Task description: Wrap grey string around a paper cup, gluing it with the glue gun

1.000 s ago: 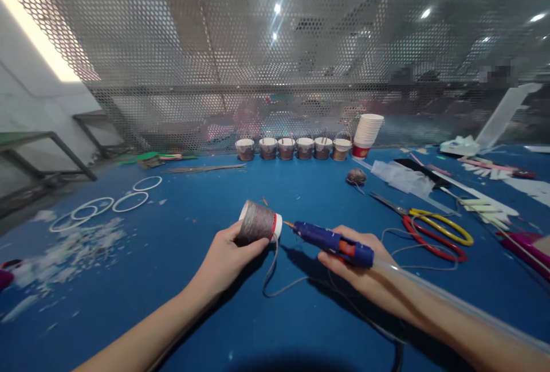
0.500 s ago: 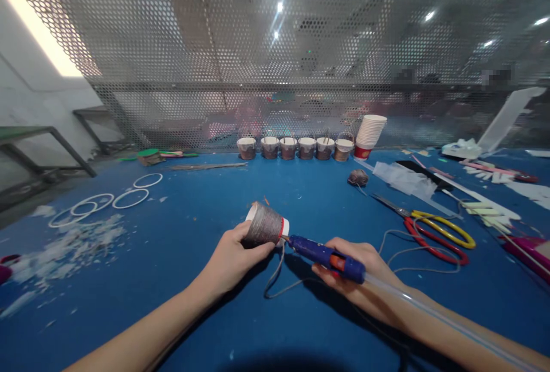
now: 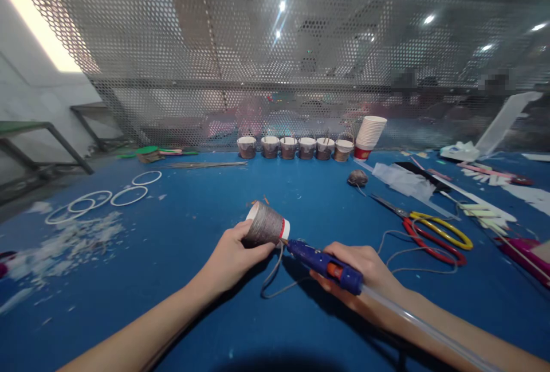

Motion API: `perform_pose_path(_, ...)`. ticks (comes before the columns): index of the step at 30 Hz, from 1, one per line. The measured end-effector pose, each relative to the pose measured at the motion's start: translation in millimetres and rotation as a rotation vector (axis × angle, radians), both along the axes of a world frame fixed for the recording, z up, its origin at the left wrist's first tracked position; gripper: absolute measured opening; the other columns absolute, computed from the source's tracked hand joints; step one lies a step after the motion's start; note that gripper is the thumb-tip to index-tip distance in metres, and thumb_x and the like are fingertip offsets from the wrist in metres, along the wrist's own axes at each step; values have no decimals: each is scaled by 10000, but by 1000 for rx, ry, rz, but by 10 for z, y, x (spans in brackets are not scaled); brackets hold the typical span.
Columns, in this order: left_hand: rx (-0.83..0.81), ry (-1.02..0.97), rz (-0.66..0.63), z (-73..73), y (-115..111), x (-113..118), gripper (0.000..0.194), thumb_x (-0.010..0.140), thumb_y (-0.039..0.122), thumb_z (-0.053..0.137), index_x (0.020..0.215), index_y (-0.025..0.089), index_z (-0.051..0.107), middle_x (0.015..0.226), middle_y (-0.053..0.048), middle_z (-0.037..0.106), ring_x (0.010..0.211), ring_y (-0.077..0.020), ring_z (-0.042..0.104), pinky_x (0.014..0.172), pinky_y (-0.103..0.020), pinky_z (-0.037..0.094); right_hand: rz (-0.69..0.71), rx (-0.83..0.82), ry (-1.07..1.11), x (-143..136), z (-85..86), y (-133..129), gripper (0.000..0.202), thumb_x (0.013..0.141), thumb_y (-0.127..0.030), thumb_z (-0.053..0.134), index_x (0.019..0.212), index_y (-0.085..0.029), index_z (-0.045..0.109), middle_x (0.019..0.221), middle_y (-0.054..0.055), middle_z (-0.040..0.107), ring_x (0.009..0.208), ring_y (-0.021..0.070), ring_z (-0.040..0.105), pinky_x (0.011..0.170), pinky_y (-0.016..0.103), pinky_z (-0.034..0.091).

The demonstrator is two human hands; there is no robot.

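My left hand (image 3: 236, 256) is closed round a paper cup (image 3: 265, 225) lying tilted on its side, its wall wound with grey-brown yarn. A red and white band shows bare at the cup's right end. In my right hand (image 3: 358, 271) is a blue hot glue gun (image 3: 320, 262), with a long clear glue stick (image 3: 408, 317) trailing from its back. The gun's nozzle is at the edge of the winding, close to the red band; whether it touches cannot be made out. A loose strand of yarn (image 3: 270, 280) hangs from the cup and runs under the gun.
Several yarn-wrapped cups (image 3: 306, 148) line the back, beside a stack of paper cups (image 3: 370, 136). Right of my hands lie scissors (image 3: 429, 231) and a yarn ball (image 3: 357, 177). White rings (image 3: 129, 195) and scraps (image 3: 73, 243) lie left. A perforated metal screen (image 3: 172, 62) closes the rear.
The glue gun's nozzle has shifted slightly down along the edge of the winding, and its back end has dropped a little. My left hand and the cup stay nearly still.
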State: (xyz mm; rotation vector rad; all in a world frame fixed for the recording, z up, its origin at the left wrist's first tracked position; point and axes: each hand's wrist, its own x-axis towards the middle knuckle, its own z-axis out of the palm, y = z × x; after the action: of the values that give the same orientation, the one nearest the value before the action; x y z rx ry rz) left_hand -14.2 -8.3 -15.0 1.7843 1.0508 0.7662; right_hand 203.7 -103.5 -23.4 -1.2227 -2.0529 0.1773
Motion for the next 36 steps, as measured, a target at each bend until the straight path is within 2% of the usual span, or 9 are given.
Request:
perform_pose_path(2,-9,-8,-4,4,3,1,256,682,306,673,866,149,756,901,-82,734,858,-242,649,823,-350,504,17,0,-3,5,9,-1,122,878,-270,556,791,-183,556,610,-1,642,461,99,553,464,211,382)
perform_pose_path(7,-23,-45,-35,32,1,6,201,675,284,673,813,168,761,896,-70,740,848,-237,662,836,-348,510,-43,25,-10,21,15,9,129,882,-278,548,789,-189,553,605,-6,630,448,94,531,448,215,361)
perform_pose_path(11,-30,-40,-34,48,-1,4,217,664,293,680,821,166,760,898,-73,741,839,-237,665,825,-345,515,2,54,-12,24,0,8,165,889,-307,532,772,-192,545,583,-13,615,440,94,523,447,219,350)
perform_pose_path(16,-67,-51,-53,53,5,-1,220,655,289,682,821,164,755,823,-57,737,788,-221,667,774,-326,526,-35,16,-51,30,15,2,176,891,-315,547,768,-190,539,575,-16,601,438,91,511,447,216,347)
perform_pose_path(22,-73,-41,-65,61,13,-4,226,648,298,690,816,162,754,846,-61,740,779,-216,664,758,-315,528,3,78,-48,38,-17,6,199,896,-328,508,763,-186,547,568,-9,597,429,97,505,438,232,323)
perform_pose_path(25,-100,-36,-77,65,16,-8,222,651,300,683,812,163,753,807,-56,742,768,-222,667,760,-329,533,-22,53,-52,48,12,-1,190,900,-326,517,777,-185,550,579,-11,602,437,93,508,443,225,335)
perform_pose_path(30,-109,-36,-89,88,14,-13,227,645,291,691,824,170,759,831,-62,750,801,-235,673,762,-332,536,10,83,-129,48,27,-14,173,891,-311,521,779,-184,554,587,3,614,452,108,529,455,236,346)
perform_pose_path(36,-122,-40,-138,79,37,-32,214,664,249,683,853,183,757,811,-43,755,763,-212,676,740,-314,533,-22,44,-40,61,5,-6,175,883,-317,536,764,-188,547,571,-14,594,424,96,494,433,229,324)
